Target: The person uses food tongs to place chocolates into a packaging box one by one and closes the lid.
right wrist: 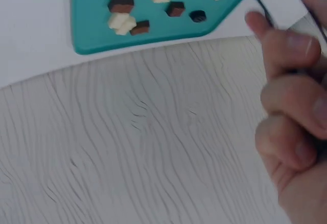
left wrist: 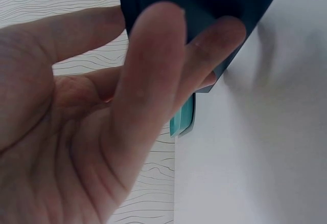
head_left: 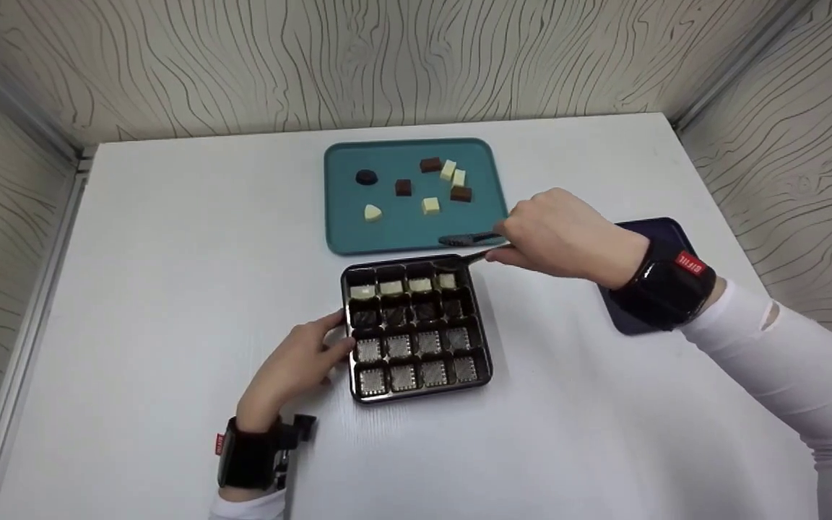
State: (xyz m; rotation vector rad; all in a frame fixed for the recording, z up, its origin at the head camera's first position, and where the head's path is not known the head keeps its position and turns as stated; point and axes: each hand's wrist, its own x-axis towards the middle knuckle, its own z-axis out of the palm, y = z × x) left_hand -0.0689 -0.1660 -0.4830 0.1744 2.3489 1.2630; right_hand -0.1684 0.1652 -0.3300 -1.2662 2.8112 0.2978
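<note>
My right hand (head_left: 557,235) grips a pair of dark tongs (head_left: 468,239), fingers curled round them in the right wrist view. Their two arms stand apart, one tip by the teal tray's near edge, the other over the box's far right corner. A black divided box (head_left: 422,393) lies in front of me. White chocolates (head_left: 420,285) fill its far row, and dark chocolates (head_left: 425,311) sit in the row nearer me. The two nearest rows show bare patterned bottoms. With fairly straight fingers, my left hand (head_left: 297,365) touches the box's left side.
Behind the box lies a teal tray (head_left: 344,235) with loose white, brown and dark chocolates (head_left: 403,188). A dark blue flat object (head_left: 629,318) lies at right, partly under my right forearm. Patterned panels (head_left: 358,58) border the white table (head_left: 170,253).
</note>
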